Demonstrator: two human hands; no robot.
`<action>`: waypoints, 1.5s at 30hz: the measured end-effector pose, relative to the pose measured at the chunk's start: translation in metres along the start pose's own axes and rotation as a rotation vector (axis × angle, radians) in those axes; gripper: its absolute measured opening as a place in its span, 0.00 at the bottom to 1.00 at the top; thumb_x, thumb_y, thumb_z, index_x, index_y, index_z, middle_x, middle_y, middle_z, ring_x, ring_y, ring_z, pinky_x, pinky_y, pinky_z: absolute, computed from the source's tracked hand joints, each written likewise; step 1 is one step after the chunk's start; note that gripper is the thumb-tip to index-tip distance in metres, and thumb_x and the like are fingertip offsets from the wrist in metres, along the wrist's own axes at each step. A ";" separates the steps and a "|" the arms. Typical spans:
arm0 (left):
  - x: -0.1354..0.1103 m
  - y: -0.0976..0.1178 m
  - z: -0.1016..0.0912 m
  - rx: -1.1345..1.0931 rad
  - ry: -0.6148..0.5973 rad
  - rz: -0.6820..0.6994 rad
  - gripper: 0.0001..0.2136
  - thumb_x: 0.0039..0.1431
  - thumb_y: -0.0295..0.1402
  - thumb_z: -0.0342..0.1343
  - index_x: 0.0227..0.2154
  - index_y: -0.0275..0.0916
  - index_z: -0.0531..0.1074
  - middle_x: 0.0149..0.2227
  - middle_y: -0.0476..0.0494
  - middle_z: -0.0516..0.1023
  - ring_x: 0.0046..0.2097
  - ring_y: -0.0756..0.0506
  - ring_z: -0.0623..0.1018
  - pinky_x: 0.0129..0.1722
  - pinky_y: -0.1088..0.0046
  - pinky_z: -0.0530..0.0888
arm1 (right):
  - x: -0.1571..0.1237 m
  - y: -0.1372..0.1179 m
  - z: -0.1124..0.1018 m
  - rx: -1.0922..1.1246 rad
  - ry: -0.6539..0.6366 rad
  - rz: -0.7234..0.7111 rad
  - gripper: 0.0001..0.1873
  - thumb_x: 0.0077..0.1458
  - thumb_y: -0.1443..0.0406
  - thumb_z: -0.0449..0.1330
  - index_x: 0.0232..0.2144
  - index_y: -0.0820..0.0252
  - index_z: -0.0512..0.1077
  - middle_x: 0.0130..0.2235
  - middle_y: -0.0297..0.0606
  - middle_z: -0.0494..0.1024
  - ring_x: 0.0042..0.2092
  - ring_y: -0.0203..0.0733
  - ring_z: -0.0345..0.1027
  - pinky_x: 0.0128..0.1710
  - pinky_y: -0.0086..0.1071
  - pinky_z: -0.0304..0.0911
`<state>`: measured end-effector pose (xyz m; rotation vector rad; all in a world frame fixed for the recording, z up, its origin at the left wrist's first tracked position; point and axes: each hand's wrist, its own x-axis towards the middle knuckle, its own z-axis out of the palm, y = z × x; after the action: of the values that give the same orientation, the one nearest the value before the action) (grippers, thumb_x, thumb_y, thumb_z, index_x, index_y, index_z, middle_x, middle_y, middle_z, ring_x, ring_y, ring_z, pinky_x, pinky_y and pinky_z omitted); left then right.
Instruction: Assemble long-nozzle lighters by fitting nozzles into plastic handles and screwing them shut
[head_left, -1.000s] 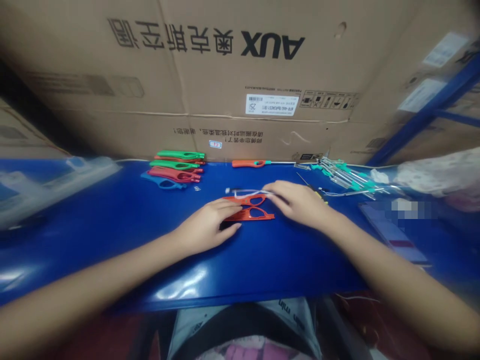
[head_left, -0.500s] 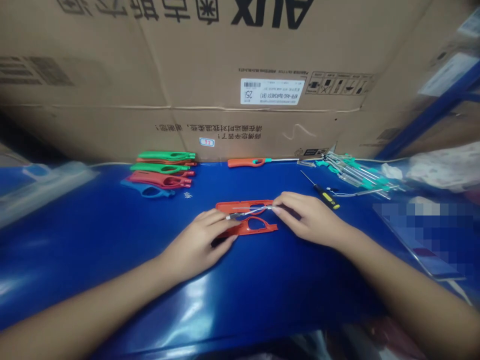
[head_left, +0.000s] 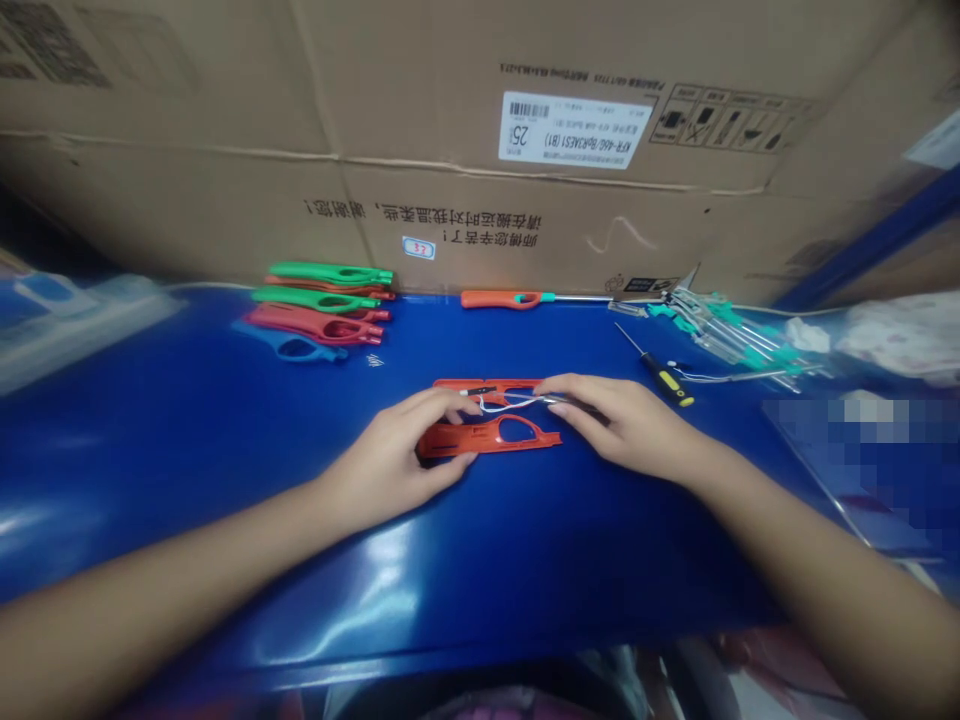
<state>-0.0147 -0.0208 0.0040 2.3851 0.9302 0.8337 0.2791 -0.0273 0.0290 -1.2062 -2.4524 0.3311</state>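
Note:
Two orange plastic handle shells lie on the blue table [head_left: 525, 540] in front of me. My left hand [head_left: 397, 455] grips the left end of the nearer orange shell [head_left: 491, 437], fingers curled round it. My right hand [head_left: 622, 420] pinches a thin metal tube with white wire [head_left: 510, 402] and holds it over the farther orange shell [head_left: 487, 387]. The wire's dark tip sits by my left fingertips.
A stack of green, red and blue shells [head_left: 319, 310] lies at the back left. An assembled orange lighter [head_left: 517, 298] rests against the cardboard box [head_left: 450, 130]. A yellow-handled screwdriver [head_left: 660, 375] and a pile of metal tubes with teal parts [head_left: 720, 330] are at the right.
The view has tilted down and nearer. My left hand has closed on the nearer shell, and the tube with its wire has shifted slightly over the shells.

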 end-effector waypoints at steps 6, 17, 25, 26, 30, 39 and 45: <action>0.000 0.002 -0.001 -0.058 0.009 -0.074 0.20 0.58 0.32 0.64 0.51 0.41 0.64 0.40 0.48 0.77 0.42 0.47 0.79 0.43 0.71 0.76 | -0.001 -0.003 0.001 0.071 0.001 -0.074 0.15 0.69 0.66 0.50 0.55 0.54 0.69 0.52 0.39 0.78 0.50 0.42 0.74 0.48 0.35 0.69; 0.004 0.001 -0.002 -0.067 0.036 0.084 0.04 0.64 0.29 0.60 0.41 0.39 0.76 0.40 0.47 0.81 0.41 0.50 0.80 0.43 0.77 0.75 | -0.002 -0.001 0.004 0.166 -0.045 -0.126 0.13 0.68 0.69 0.52 0.51 0.55 0.70 0.50 0.39 0.77 0.49 0.39 0.72 0.49 0.33 0.66; 0.004 0.003 -0.003 -0.048 0.094 0.089 0.05 0.64 0.28 0.60 0.42 0.37 0.78 0.40 0.44 0.82 0.41 0.49 0.81 0.44 0.77 0.75 | 0.001 -0.011 -0.001 0.432 -0.163 -0.060 0.07 0.67 0.68 0.54 0.45 0.57 0.70 0.42 0.35 0.77 0.40 0.33 0.71 0.41 0.28 0.65; 0.004 0.003 -0.002 -0.049 0.098 0.086 0.06 0.63 0.29 0.61 0.42 0.37 0.78 0.40 0.44 0.82 0.41 0.49 0.81 0.44 0.76 0.75 | 0.001 -0.011 -0.001 0.482 -0.180 -0.032 0.06 0.67 0.68 0.54 0.44 0.58 0.70 0.41 0.35 0.76 0.38 0.33 0.71 0.39 0.27 0.65; 0.005 0.003 -0.001 -0.064 0.091 0.096 0.07 0.60 0.29 0.64 0.41 0.37 0.78 0.39 0.45 0.82 0.40 0.50 0.80 0.42 0.77 0.75 | -0.001 -0.011 -0.002 0.598 -0.243 0.061 0.06 0.68 0.65 0.54 0.45 0.58 0.69 0.38 0.35 0.75 0.36 0.34 0.70 0.35 0.28 0.64; 0.004 0.003 -0.002 -0.051 0.104 0.136 0.08 0.60 0.26 0.63 0.42 0.37 0.78 0.40 0.44 0.82 0.40 0.50 0.81 0.43 0.76 0.76 | -0.001 -0.008 -0.006 0.475 -0.317 -0.030 0.08 0.68 0.65 0.53 0.46 0.57 0.70 0.39 0.35 0.75 0.37 0.35 0.67 0.37 0.30 0.62; 0.005 0.002 -0.001 -0.026 0.132 0.139 0.06 0.62 0.28 0.61 0.41 0.37 0.79 0.39 0.43 0.83 0.39 0.48 0.81 0.41 0.74 0.78 | 0.000 -0.008 -0.009 0.406 -0.288 -0.076 0.09 0.67 0.67 0.53 0.47 0.57 0.71 0.49 0.40 0.74 0.50 0.40 0.68 0.53 0.37 0.63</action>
<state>-0.0112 -0.0186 0.0076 2.4176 0.8049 1.0606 0.2772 -0.0319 0.0400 -0.9407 -2.4844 0.9862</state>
